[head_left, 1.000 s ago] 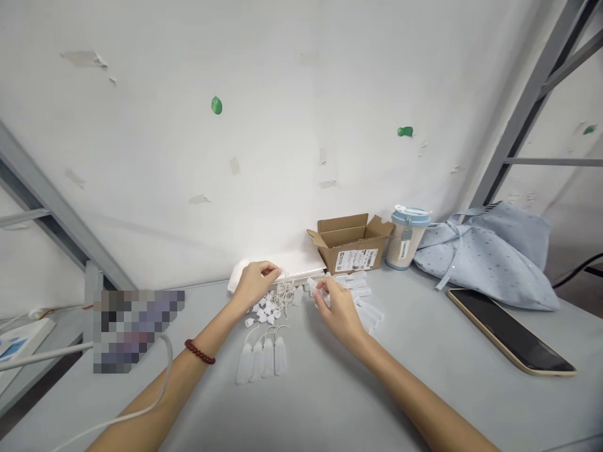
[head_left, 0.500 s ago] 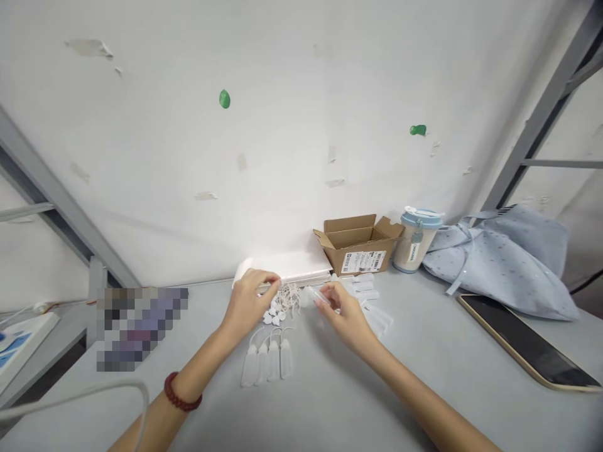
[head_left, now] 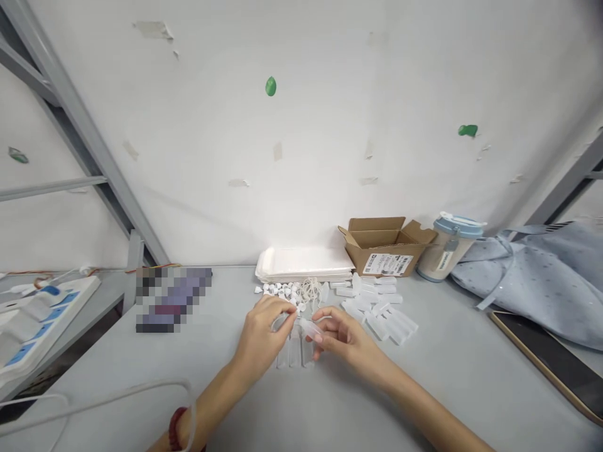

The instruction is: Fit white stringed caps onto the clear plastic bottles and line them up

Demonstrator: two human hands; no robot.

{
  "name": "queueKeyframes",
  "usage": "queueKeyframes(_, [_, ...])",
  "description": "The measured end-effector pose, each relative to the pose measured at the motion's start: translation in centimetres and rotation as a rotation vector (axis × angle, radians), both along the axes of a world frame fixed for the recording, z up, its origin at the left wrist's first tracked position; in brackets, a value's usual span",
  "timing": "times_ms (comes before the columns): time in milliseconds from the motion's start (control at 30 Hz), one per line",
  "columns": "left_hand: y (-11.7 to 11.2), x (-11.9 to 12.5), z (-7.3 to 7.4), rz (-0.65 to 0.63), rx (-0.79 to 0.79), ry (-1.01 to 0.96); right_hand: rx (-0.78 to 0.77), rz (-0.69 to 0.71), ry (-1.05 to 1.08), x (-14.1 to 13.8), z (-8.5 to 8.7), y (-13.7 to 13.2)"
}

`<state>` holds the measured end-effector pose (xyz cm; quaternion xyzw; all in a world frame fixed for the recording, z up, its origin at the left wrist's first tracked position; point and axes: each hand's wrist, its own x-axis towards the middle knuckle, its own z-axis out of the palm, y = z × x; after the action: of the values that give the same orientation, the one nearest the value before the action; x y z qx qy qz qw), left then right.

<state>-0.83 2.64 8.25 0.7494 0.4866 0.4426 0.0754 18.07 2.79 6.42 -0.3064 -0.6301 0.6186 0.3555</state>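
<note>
My right hand [head_left: 346, 339] holds a small translucent plastic tube [head_left: 311, 328] between thumb and fingers, tilted toward the left. Close to its upper end, my left hand [head_left: 266, 326] is closed in a pinch; what it grips is too small to make out. Below and between the hands, several similar tubes [head_left: 294, 353] lie in a row on the table, partly hidden by the fingers. Behind them are several small white caps [head_left: 284, 290] and a tangle of white string [head_left: 310, 289]. More loose tubes [head_left: 398, 325] are spread out right of my right hand.
A stack of white packets [head_left: 306, 262] lies against the wall, beside an open cardboard box [head_left: 384, 257]. To the right are a lidded cup [head_left: 441, 254], a pale blue bag [head_left: 532, 276] and a phone [head_left: 551, 358]. A power strip [head_left: 42, 326] and a white cable [head_left: 117, 395] are on the left.
Both hands have come closer together and nearer to me, over the row of tubes. The tube in my right hand has moved to the left hand's fingertips. The view has shifted left.
</note>
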Motion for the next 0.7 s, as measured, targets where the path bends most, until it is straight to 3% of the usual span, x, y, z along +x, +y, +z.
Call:
queueKeyframes(200, [-1.0,0.6,0.1,-0.053,0.042,-0.07,0.049,-0.007,-0.037,-0.3,0.3,-0.2])
queueKeyframes(400, [-1.2,0.8,0.0,-0.12,-0.021,-0.196,0.07,-0.035,-0.078,-0.4,0.2,-0.5])
queueKeyframes(700, [-1.9,1.3,0.0,-0.199,-0.025,-0.192,0.095,-0.046,-0.065,-0.4,0.3,-0.8])
